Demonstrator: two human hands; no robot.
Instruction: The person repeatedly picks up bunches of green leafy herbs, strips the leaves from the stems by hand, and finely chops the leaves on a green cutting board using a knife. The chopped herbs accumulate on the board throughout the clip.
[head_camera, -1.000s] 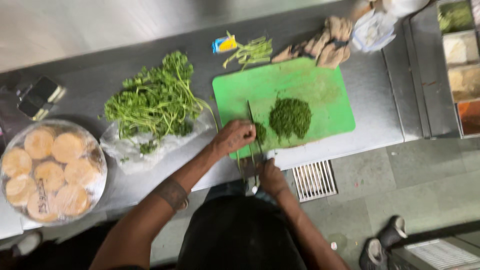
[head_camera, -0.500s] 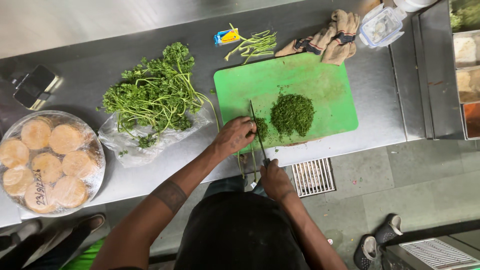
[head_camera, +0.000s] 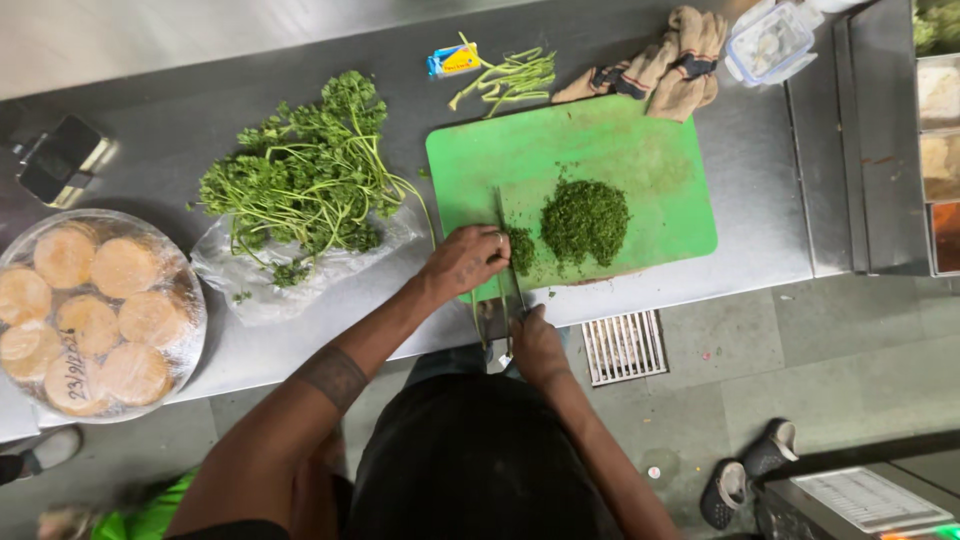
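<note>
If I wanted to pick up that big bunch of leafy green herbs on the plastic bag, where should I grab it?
Probably by the stems. The herb bunch lies on the bag with its bare stalks gathered and pointing toward the cutting board, so come in from that side and pinch them together. The leafy tops fan out loosely and would likely tear or drop bits.

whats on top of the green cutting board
On the green cutting board lies a mound of chopped herbs and a knife blade. The left hand covers whatever herbs it pins.
</note>
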